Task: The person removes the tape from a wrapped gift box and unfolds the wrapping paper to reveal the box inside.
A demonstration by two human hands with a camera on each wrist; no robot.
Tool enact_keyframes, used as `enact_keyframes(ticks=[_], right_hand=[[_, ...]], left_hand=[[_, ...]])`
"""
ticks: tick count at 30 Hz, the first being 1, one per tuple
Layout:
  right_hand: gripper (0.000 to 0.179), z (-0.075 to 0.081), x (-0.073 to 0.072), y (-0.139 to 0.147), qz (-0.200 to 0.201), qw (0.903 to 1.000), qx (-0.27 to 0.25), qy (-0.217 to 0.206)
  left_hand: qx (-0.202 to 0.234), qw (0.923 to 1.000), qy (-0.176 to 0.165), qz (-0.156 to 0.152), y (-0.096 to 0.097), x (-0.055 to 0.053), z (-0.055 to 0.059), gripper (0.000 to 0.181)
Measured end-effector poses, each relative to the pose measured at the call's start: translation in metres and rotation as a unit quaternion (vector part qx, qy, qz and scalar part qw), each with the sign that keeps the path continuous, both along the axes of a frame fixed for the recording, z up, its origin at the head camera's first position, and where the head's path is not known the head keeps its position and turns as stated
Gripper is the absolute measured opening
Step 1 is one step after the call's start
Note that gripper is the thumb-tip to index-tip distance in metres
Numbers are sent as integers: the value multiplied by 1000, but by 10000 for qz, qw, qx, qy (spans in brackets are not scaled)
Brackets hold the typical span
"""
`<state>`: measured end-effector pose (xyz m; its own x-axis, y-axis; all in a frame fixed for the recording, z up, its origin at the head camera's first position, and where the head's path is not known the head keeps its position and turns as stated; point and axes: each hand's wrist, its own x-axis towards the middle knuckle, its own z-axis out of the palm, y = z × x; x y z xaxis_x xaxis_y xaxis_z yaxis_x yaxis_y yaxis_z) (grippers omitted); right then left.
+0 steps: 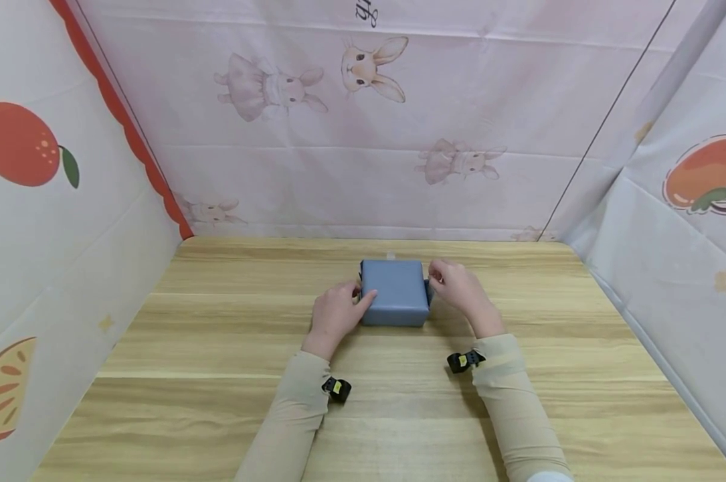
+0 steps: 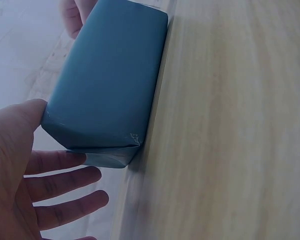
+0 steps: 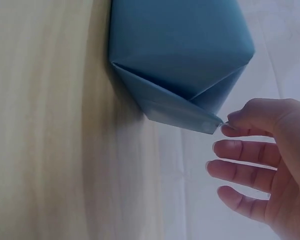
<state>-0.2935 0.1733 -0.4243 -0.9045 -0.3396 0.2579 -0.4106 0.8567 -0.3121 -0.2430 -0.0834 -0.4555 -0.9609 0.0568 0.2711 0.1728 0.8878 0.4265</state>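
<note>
One blue paper-wrapped box sits toward the far edge of the wood-grain desk, between a person's left hand and right hand. The left hand is spread, its thumb on the box's upper edge and its index finger against the folded left end; the other fingers reach out loosely and stand clear of the paper. The right hand is drawn together at thumb and index finger, which pinch the tip of the right end flap; its remaining fingers are slightly bent and apart from the box.

The right wrist view alone shows how that flap lies — a tapering piece sticking out from the end, with slanted creases running into it. Something glossy shows at the pinched tip, too small to identify. The left wrist view shows the left end fold, which the head view hides behind the left hand, and a blurred part of the right hand past the box's far end. Only the head view takes in both beige sleeves, the black wrist-worn devices, the rabbit-print cloth behind the desk — and a small translucent piece just behind the box.
</note>
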Motion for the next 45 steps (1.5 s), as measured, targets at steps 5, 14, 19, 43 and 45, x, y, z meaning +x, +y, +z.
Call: enact_keyframes(ticks=[5,14,19,43,45], right_hand=[[10,-1,0,1,-64,10000,7,1],[19,2,3,-6,-107,9999,86,88],[23,3,5,-15,-59,9995,158,256],[35,-8,0,-17,-73,9990,431,31],[35,-8,0,-17,-71,9991,416,2]], left_hand=[[13,10000,26,-17,0,0,-1,50],[27,10000,-74,-32,0,-1,0,51],[12,9999,-120,-18,1,-2,0,52],[277,9985,-202,438,9,-8,4,47],[292,9979,-180,557,11,-11,4,46]])
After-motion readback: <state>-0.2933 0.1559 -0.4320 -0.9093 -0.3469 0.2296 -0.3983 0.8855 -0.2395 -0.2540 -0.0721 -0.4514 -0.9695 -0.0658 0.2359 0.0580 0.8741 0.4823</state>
